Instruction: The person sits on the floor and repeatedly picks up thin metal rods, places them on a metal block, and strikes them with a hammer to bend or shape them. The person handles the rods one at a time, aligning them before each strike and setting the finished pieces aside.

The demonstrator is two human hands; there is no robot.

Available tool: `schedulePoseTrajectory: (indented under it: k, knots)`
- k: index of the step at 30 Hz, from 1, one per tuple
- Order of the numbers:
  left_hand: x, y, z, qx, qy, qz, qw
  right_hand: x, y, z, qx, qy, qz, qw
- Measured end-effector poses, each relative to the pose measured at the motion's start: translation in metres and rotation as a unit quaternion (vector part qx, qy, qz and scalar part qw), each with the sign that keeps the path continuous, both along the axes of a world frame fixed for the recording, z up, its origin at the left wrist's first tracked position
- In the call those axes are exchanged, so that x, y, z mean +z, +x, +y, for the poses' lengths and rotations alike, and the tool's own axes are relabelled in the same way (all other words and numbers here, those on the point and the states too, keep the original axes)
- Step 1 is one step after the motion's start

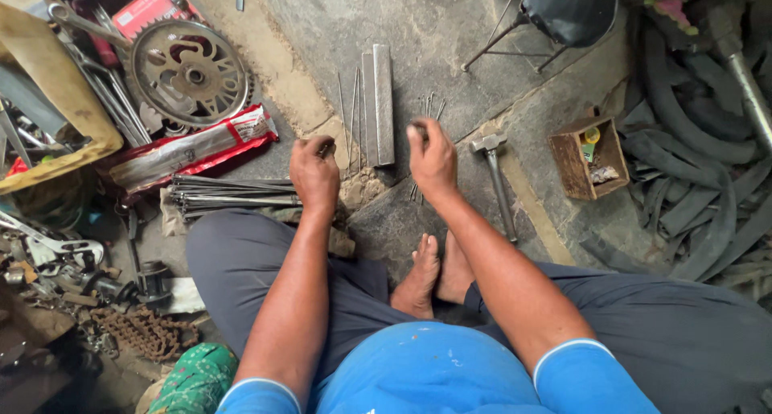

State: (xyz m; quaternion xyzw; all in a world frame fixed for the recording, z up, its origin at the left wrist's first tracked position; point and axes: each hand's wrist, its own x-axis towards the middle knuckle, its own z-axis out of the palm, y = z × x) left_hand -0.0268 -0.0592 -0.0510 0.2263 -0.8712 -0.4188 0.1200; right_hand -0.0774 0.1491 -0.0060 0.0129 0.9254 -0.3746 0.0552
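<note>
**Spokes in Both Hands on the Workshop Floor**

Here, a person sits on the stone floor with bare feet together. The left hand is curled shut, pinching a small dark piece at its fingertips. The right hand grips a bunch of thin spokes, fanning upward beside the metal bar. A hammer lies just right; a spoke bundle lies left, below the chainring.
</note>
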Motion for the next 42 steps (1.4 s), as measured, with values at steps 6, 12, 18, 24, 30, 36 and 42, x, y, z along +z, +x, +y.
schedulePoseTrajectory:
  k: [6,12,18,24,30,36,42]
  knots:
    - [0.014,-0.002,0.0,-0.038,-0.005,0.055,0.998,0.035,-0.036,-0.035,0.066,-0.178,-0.433,0.881]
    - [0.01,0.001,-0.002,-0.028,-0.03,0.122,0.992,0.017,0.012,-0.043,0.13,-0.173,-0.431,0.876]
    - [-0.026,-0.011,-0.012,0.131,0.37,-0.069,0.917,-0.038,0.01,-0.087,0.046,0.007,-0.243,0.969]
    - [-0.044,-0.011,-0.012,0.071,0.241,-0.062,0.966,-0.058,-0.026,-0.129,0.037,0.187,-0.1,0.976]
    - [-0.047,-0.017,-0.014,0.073,0.24,-0.078,0.965,-0.051,-0.035,-0.154,-0.014,0.23,-0.151,0.961]
    - [-0.05,-0.017,-0.019,0.084,0.254,-0.141,0.953,-0.065,-0.03,-0.163,0.011,0.249,-0.078,0.965]
    - [-0.052,-0.015,-0.015,0.084,0.243,-0.144,0.956,-0.079,-0.026,-0.161,-0.035,0.227,-0.103,0.968]
